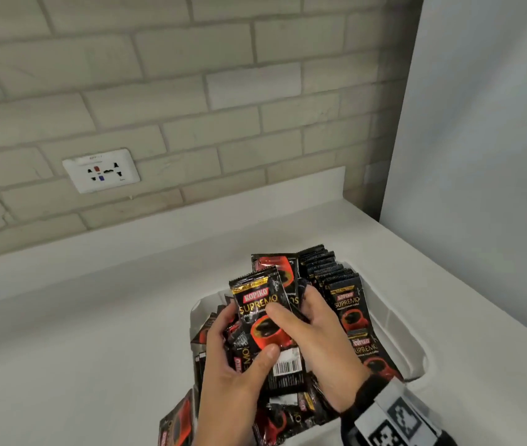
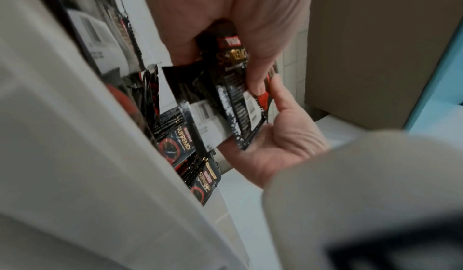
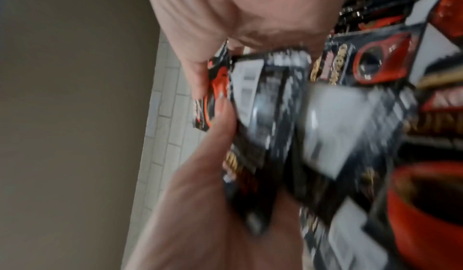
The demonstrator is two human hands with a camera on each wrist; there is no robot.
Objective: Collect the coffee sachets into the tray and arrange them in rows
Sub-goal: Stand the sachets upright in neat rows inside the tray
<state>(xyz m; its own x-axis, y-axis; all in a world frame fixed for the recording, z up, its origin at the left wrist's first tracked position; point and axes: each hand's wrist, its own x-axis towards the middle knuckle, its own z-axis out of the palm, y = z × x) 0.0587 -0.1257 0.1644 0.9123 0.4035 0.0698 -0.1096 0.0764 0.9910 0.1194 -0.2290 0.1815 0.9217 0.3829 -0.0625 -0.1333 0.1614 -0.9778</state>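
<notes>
Black-and-red coffee sachets fill a white tray on the counter. Both hands hold one bundle of sachets upright above the tray's middle. My left hand grips the bundle's lower left, thumb on the front sachet. My right hand grips it from the right, thumb across the front and fingers behind. A row of upright sachets stands along the tray's right side. Loose sachets lie jumbled under the hands. In the left wrist view the bundle sits between the two hands; the right wrist view shows the bundle blurred.
One sachet lies at the tray's lower left edge, partly over the counter. A white countertop stretches left, a tiled wall with a socket plate stands behind, and a grey panel closes the right side.
</notes>
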